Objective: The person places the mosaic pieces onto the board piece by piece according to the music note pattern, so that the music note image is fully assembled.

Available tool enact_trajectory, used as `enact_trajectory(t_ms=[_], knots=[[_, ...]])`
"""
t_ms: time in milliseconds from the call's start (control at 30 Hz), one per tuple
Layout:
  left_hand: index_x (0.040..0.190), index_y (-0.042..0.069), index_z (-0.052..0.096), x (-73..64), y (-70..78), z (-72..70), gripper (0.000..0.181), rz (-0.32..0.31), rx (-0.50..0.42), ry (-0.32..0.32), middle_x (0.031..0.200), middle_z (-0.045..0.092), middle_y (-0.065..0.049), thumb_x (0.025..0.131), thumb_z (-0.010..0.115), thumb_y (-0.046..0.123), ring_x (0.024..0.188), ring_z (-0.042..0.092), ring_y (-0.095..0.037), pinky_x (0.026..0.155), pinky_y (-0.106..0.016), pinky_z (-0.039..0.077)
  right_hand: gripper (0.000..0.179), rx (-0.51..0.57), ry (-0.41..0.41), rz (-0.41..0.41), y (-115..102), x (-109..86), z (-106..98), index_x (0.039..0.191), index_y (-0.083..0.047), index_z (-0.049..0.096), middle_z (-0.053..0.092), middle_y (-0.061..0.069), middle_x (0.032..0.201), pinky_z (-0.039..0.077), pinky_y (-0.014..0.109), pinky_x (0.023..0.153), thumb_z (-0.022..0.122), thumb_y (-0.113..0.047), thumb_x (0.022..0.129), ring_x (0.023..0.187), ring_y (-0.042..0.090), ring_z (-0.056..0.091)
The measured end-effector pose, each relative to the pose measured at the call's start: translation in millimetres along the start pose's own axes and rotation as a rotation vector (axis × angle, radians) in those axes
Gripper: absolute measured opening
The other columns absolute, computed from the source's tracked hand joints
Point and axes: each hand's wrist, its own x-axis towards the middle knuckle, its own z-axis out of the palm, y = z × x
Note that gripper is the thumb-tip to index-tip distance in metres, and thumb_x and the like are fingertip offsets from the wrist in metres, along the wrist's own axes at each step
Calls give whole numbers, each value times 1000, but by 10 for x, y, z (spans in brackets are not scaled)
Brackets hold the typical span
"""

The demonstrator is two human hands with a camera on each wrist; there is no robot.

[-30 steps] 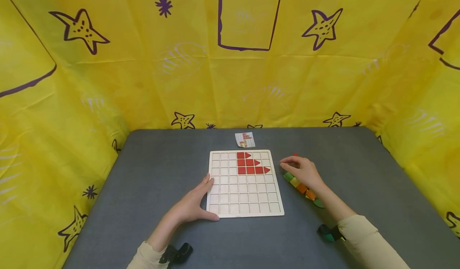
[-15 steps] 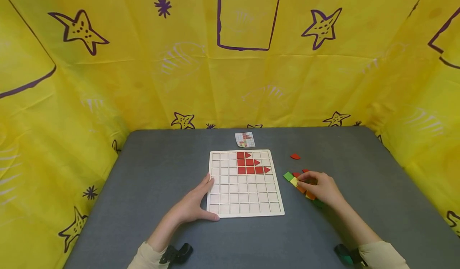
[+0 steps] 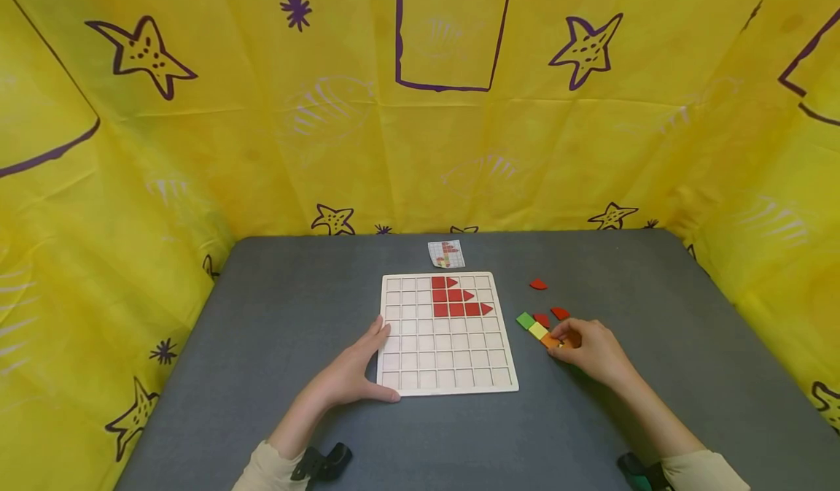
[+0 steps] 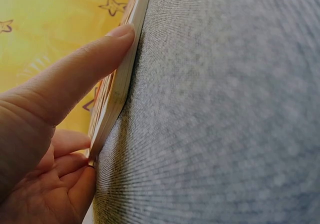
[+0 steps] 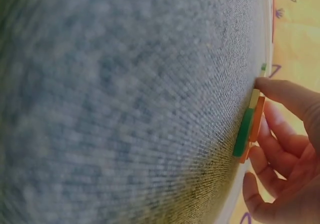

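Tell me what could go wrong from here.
The right hand is at the orange piece, with the yellow piece and green piece close in line; it might knock these askew.

The left hand touches the board at its near left corner; a slip could shift it and perhaps jostle the red pieces on it.

No text or number is readable; the card [image 3: 446, 254] perhaps appears too small.
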Motion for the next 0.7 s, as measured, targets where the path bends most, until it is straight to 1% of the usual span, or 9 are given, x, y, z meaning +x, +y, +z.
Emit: enact_trajectory(t_ms=[267, 433, 533, 633, 700], knots=[[151, 9, 23, 6, -17, 7, 117, 0, 2, 1, 160, 8, -9, 60, 87, 44, 146, 16, -29, 112, -51, 25, 21, -9, 4, 30, -34, -5, -6, 85, -16, 68, 63, -2, 78, 34, 29, 63, 81, -27, 73, 71, 16, 46], [151, 8, 23, 5, -14, 7, 116, 4, 8, 3, 160, 8, -10, 60, 88, 44, 146, 17, -29, 112, -51, 26, 24, 19, 8, 56, -137, 4, 18, 85, -17, 65, 55, -2, 70, 34, 25, 58, 82, -29, 72, 65, 13, 45], [151, 8, 23, 5, -12, 7, 116, 5, 8, 4, 160, 8, -10, 60, 88, 44, 146, 17, -30, 111, -51, 26, 25, 62, 16, 56, -231, 37, 55, 85, -18, 64, 57, -2, 72, 36, 24, 59, 82, -30, 72, 67, 13, 48], [151, 9, 24, 3, -11, 6, 116, 3, 5, 6, 160, 8, -10, 60, 88, 44, 146, 17, -30, 112, -51, 26, 24, 114, 24, 39, -345, 98, 122, 85, -22, 65, 63, -2, 80, 39, 25, 62, 82, -33, 72, 74, 14, 52], [151, 9, 24, 2, -11, 6, 116, 3, 7, 7, 160, 8, -10, 60, 88, 44, 145, 18, -30, 111, -51, 26, 23, 152, 17, 24, -427, 147, 183, 86, -23, 66, 64, -1, 82, 40, 26, 63, 82, -33, 72, 76, 15, 53]])
